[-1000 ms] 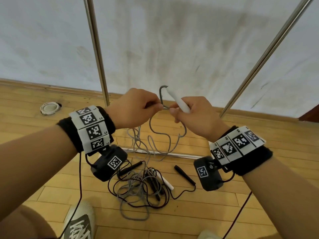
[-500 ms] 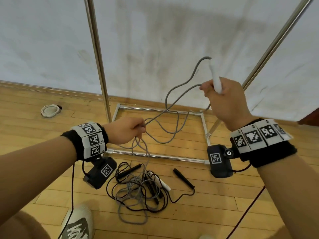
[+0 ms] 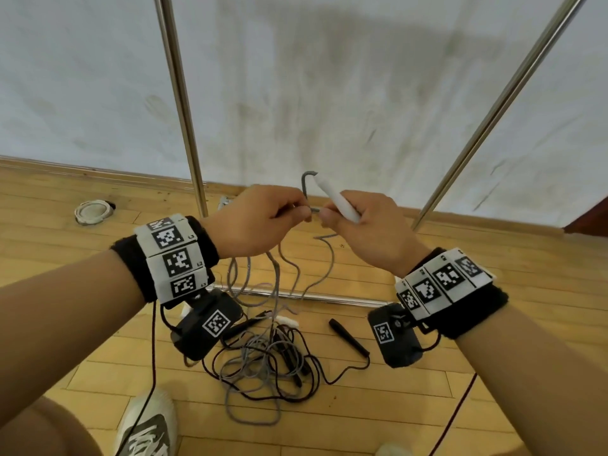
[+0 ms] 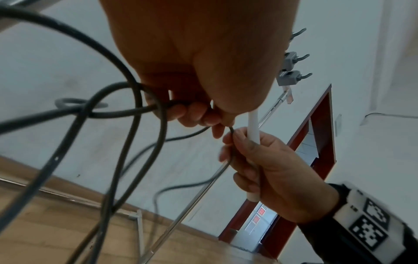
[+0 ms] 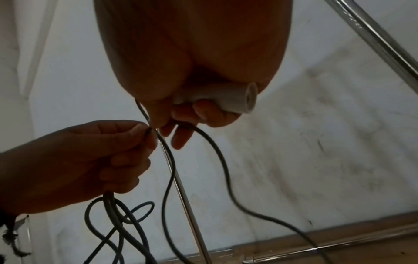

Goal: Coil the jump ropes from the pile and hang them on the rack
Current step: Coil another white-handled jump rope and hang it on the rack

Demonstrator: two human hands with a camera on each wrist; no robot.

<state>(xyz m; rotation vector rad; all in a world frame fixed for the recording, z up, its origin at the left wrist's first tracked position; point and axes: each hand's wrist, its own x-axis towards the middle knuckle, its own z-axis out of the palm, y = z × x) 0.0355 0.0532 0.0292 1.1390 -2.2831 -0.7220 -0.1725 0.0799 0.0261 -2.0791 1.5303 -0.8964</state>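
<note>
My left hand (image 3: 297, 214) grips gathered loops of the grey jump rope (image 3: 305, 189) at chest height in front of the rack. My right hand (image 3: 330, 214) holds that rope's white handle (image 3: 335, 199) and touches the cord next to the left fingers. In the left wrist view the grey rope (image 4: 135, 110) loops through the curled left fingers (image 4: 194, 114), and the right hand (image 4: 271, 169) wraps the white handle (image 4: 253, 132). In the right wrist view the handle's end (image 5: 239, 100) sticks out of the fist. Slack hangs to the rope pile (image 3: 263, 360) on the floor.
The rack's steel poles (image 3: 179, 93) (image 3: 510, 93) rise on either side, with its base bar (image 3: 329, 297) on the wooden floor. Grey hooks (image 4: 294, 59) sit high on the rack. A black handle (image 3: 348, 337) lies by the pile. My shoe (image 3: 148, 429) is near it.
Half a second ago my right hand was raised up and to the right, drawing out rope, with the left hand lower. Both hands have come back together, with another length of rope in the left hand.
</note>
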